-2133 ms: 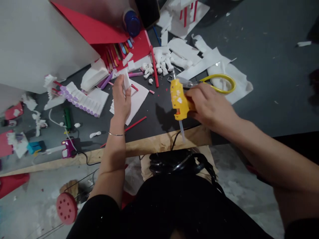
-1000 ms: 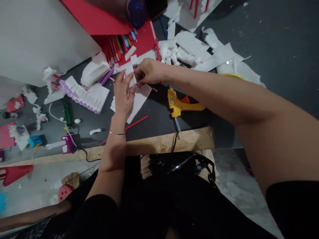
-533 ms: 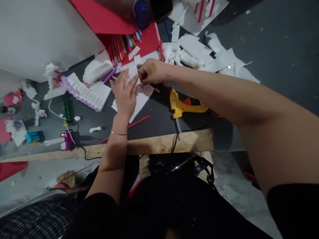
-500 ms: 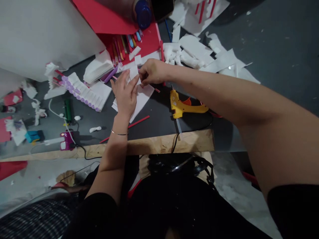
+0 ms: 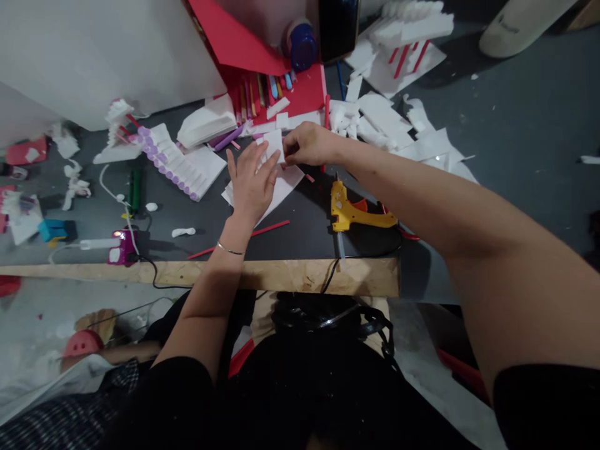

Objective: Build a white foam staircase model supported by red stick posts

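Observation:
My left hand [image 5: 253, 178] lies with its fingers spread over a small white piece of paper or foam [image 5: 272, 144], pressing it down on white sheets [image 5: 284, 187]. At that piece's right edge, my right hand [image 5: 309, 145] is closed in a pinch; whatever its fingertips hold is hidden. A yellow glue gun [image 5: 349, 207] with an orange trigger rests on the grey table, right of the sheets and below my right forearm. One thin red stick [image 5: 272, 228] lies near my left wrist, and another red stick [image 5: 327, 112] is just beyond my right hand.
Behind my hands are coloured pens [image 5: 255, 97] on red card, a blue-capped jar [image 5: 302, 47] and a phone [image 5: 338, 28]. White scraps [image 5: 384, 122] spread to the right. A lilac-edged white model [image 5: 171, 165] and a purple glue gun [image 5: 122, 247] are at left. A wooden strip [image 5: 300, 275] edges the table.
The camera view has shifted, so the table things appear farther right. Both hands stay at the small white piece, my left fingers slightly more spread.

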`<move>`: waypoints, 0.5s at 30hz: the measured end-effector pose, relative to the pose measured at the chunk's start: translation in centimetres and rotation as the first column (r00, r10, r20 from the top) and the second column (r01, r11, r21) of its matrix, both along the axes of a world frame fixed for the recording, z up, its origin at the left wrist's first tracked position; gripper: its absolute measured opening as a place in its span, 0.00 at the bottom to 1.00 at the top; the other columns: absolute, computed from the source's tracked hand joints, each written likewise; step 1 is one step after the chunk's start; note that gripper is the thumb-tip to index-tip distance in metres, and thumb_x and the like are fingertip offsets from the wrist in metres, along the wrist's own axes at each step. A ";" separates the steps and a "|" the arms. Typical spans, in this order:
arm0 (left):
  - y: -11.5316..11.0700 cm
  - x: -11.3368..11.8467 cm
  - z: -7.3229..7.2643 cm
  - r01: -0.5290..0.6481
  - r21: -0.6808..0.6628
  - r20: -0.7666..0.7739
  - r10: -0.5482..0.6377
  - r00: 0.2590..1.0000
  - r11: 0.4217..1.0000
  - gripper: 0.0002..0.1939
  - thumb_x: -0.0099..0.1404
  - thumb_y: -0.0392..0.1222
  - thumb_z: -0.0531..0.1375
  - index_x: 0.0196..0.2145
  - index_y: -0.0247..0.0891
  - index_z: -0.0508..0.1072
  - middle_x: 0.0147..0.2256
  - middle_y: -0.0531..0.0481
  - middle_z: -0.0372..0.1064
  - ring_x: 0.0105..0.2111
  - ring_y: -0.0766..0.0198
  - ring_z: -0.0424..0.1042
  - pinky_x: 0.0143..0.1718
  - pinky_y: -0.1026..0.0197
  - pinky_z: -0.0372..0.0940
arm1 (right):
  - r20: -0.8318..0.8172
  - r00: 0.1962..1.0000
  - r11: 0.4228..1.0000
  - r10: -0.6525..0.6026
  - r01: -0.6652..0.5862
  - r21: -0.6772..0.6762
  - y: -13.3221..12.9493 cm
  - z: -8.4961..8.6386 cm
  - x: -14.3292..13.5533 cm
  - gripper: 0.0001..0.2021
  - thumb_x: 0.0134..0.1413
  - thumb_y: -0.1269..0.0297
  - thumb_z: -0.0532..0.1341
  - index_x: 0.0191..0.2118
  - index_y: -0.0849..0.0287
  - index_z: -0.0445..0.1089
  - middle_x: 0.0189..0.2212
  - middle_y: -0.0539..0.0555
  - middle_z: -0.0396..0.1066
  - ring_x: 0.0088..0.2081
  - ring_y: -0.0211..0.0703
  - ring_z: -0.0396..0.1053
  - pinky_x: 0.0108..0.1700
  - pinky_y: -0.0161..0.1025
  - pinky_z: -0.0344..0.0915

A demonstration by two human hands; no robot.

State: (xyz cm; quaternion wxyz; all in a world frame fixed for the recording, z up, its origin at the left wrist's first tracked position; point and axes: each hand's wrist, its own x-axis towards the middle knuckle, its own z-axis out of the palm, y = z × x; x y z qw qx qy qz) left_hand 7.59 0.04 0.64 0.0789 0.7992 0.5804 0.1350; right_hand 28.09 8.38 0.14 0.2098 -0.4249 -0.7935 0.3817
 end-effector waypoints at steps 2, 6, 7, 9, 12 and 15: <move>-0.3 0.1 0.3 0.014 0.009 0.004 -0.015 1.000 1.000 0.36 0.76 0.66 0.37 0.68 0.53 0.70 0.74 0.58 0.61 0.80 0.53 0.42 0.81 0.39 0.19 | 0.014 1.000 1.000 0.009 -0.009 0.020 0.1 -0.2 0.0 0.04 0.50 0.65 0.73 0.32 0.57 0.80 0.28 0.49 0.77 0.36 0.43 0.75 0.43 0.42 0.71; -0.5 0.2 0.6 0.041 0.101 0.076 -0.048 0.996 0.994 0.25 0.79 0.55 0.46 0.64 0.56 0.75 0.69 0.53 0.69 0.75 0.50 0.59 0.81 0.33 0.31 | 0.025 1.000 1.000 0.002 -0.002 0.016 -0.1 0.1 0.2 0.04 0.50 0.66 0.72 0.33 0.59 0.81 0.27 0.49 0.76 0.34 0.42 0.73 0.43 0.41 0.71; -0.4 0.2 0.5 0.037 0.116 0.083 -0.047 0.995 0.993 0.23 0.79 0.53 0.47 0.62 0.57 0.75 0.68 0.53 0.71 0.74 0.51 0.61 0.81 0.33 0.32 | 0.029 1.000 1.000 0.001 -0.002 0.011 -0.2 0.3 0.2 0.04 0.50 0.66 0.71 0.33 0.59 0.81 0.27 0.49 0.76 0.34 0.42 0.73 0.43 0.41 0.71; -0.4 0.3 0.5 0.036 0.130 0.072 -0.046 0.996 0.991 0.21 0.79 0.49 0.49 0.61 0.59 0.77 0.66 0.54 0.73 0.72 0.52 0.64 0.81 0.33 0.33 | 0.040 0.999 1.000 -0.001 0.001 0.008 -0.4 0.5 0.2 0.04 0.49 0.67 0.71 0.33 0.60 0.81 0.27 0.48 0.76 0.34 0.42 0.72 0.43 0.41 0.71; -0.3 0.6 0.6 0.037 0.134 0.051 -0.044 0.998 0.990 0.21 0.79 0.47 0.50 0.60 0.58 0.77 0.66 0.54 0.73 0.72 0.51 0.64 0.81 0.32 0.33 | 0.051 0.999 1.000 -0.014 0.013 0.020 -0.3 0.4 0.1 0.04 0.49 0.67 0.71 0.33 0.59 0.81 0.28 0.48 0.76 0.35 0.42 0.73 0.43 0.41 0.70; -0.5 0.7 0.8 0.032 0.109 0.046 -0.038 0.998 0.994 0.21 0.78 0.48 0.50 0.61 0.55 0.76 0.67 0.53 0.72 0.73 0.50 0.63 0.81 0.32 0.31 | 0.025 0.999 0.999 -0.026 0.025 0.047 -0.1 0.1 0.3 0.05 0.48 0.66 0.72 0.34 0.58 0.81 0.29 0.48 0.76 0.35 0.42 0.73 0.43 0.42 0.70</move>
